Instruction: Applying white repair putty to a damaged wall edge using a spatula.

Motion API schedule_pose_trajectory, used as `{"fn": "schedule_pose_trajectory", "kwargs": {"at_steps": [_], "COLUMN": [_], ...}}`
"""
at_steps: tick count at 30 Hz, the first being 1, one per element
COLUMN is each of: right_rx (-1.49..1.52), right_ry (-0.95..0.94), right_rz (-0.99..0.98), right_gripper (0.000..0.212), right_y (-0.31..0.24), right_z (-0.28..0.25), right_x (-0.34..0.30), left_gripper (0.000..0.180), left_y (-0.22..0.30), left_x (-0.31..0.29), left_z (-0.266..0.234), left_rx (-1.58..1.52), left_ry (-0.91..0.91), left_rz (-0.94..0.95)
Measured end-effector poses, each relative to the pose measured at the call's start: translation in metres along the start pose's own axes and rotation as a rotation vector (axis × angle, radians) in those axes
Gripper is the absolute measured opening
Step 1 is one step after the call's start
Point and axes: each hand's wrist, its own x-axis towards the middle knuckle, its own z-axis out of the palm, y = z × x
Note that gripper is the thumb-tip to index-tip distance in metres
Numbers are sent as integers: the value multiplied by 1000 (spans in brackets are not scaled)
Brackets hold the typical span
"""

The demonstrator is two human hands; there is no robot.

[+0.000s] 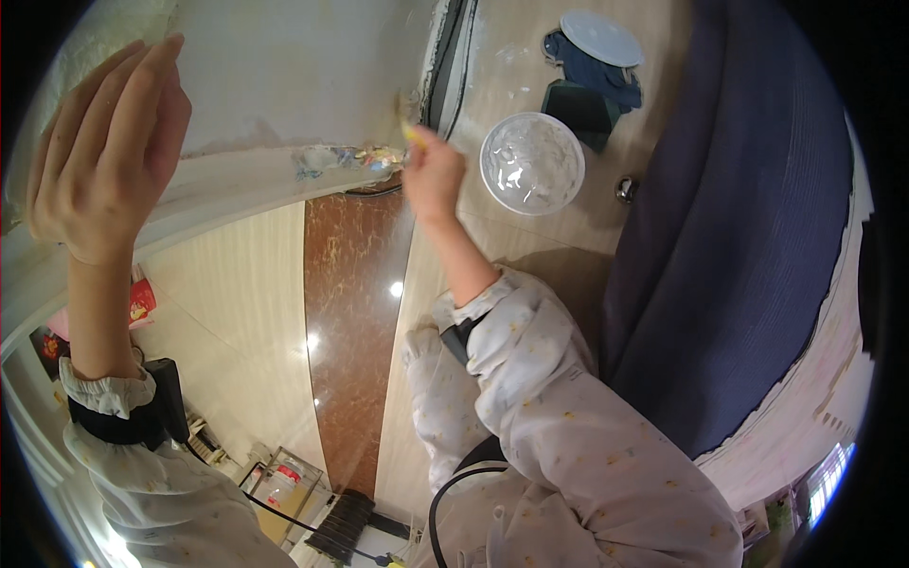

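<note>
My right hand is closed round a small yellow-handled tool; its working end is too blurred to make out. The hand is at the end of a whitish wall, close to a patch of peeling, multicoloured paint along the wall's lower edge. Over at the far left my left hand is raised with its fingers stretched out and empty, by the wall's surface; whether it touches cannot be told. Right of my right hand stands a round white tub holding glossy, pale, wet material.
Beyond the tub are a dark green box, a dark blue cloth and a white lid. A navy-covered piece of furniture borders the right side. A brown marbled strip crosses the tiled floor. A wire rack stands lower left.
</note>
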Motion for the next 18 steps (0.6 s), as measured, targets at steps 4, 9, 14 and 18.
{"fn": "schedule_pose_trajectory", "kwargs": {"at_steps": [4, 9, 14, 18], "right_rx": [-156, -295, -313, -294], "right_ry": [-60, 216, 102, 11], "right_rz": [-181, -191, -201, -221], "right_gripper": [37, 27, 18, 17], "right_y": [-6, 11, 17, 8], "right_z": [-3, -34, -4, 14], "right_x": [-22, 14, 36, 21], "left_gripper": [16, 13, 13, 13], "left_y": [2, 4, 5, 9], "left_x": [-1, -2, -1, 0], "left_z": [2, 3, 4, 5], "left_rx": [23, 37, 52, 39], "left_ry": [-5, 31, 42, 47], "left_rz": [-10, -29, -23, -36]}}
